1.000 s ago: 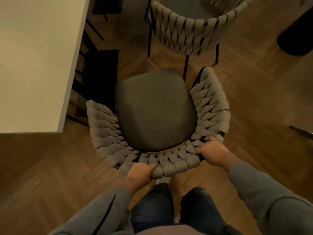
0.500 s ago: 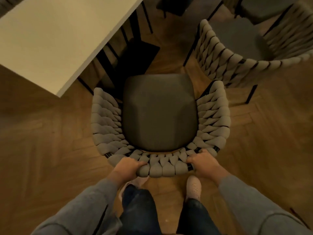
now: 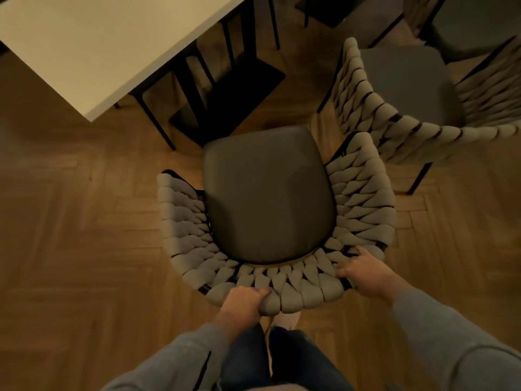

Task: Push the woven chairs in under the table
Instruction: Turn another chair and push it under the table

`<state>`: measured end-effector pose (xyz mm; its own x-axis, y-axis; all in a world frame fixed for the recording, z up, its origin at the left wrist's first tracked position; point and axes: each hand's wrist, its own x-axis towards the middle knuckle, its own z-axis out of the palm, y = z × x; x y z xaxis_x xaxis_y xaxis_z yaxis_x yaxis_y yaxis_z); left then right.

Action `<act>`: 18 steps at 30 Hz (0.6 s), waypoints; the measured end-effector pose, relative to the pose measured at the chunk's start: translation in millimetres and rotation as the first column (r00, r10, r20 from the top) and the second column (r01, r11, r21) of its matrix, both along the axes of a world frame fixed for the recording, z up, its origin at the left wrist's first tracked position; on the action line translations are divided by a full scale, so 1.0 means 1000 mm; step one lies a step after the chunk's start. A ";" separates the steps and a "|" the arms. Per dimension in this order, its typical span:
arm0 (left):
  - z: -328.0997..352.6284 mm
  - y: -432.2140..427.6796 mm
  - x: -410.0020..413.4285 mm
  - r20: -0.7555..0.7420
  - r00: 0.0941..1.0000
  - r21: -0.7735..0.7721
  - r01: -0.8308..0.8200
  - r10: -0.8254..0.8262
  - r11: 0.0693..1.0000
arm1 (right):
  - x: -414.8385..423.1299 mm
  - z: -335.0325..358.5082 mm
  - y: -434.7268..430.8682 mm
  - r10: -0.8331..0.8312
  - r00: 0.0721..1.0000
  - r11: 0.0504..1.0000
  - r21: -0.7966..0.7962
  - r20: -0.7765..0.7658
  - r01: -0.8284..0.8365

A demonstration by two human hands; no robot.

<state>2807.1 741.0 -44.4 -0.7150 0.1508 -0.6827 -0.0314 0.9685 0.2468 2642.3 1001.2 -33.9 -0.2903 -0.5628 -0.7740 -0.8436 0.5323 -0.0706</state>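
The near chair stands off the table corner (second chair to its right).

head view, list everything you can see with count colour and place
centre chair: one, beige weave, grey seat, middle
second chair: one, same colours, upper right
third chair: part only, top right corner
table: one, cream top, black legs, upper left
floor: brown herringbone wood, all round
shoe: one, white, behind centre chair
jeans: dark blue, bottom centre
sleeves: two, grey, bottom
left hand: one, grips centre chair's back rim
right hand: one, grips same rim, further right
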 end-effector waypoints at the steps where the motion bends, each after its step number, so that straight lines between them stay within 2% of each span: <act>1: 0.000 0.003 -0.004 -0.011 1.000 0.001 -0.021 0.021 1.000 | -0.007 -0.002 0.001 0.015 1.000 1.000 0.001 -0.007 -0.015; 12: 0.001 -0.014 -0.068 -0.079 0.974 0.004 -0.213 0.212 0.977 | -0.111 0.001 -0.052 0.130 0.983 0.990 -0.037 -0.128 -0.136; 18: 0.000 -0.045 -0.124 -0.076 0.955 0.060 -0.283 0.287 0.957 | -0.179 0.000 -0.094 0.173 0.972 0.983 -0.032 -0.160 -0.180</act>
